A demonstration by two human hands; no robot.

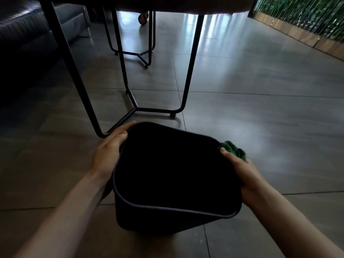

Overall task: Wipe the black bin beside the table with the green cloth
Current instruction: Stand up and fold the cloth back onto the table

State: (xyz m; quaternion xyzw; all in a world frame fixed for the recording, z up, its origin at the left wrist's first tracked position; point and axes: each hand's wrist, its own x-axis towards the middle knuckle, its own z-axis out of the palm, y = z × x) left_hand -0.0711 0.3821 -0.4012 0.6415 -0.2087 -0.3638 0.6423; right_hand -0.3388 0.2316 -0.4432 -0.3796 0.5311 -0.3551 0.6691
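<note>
The right hand (242,170) holds the green cloth (233,148) bunched against the black bin's (167,216) right wall; the left hand (109,151) grips its left rim.

A single head-worn wide-angle camera supplies the only view. It looks forward and steeply down, from low and close, into the open top of the bin (176,170) on the tiled floor (260,112). Both forearms enter from the bottom edge. The underside and legs of the bench (191,64) fill the upper frame, bowed by lens distortion.
</note>
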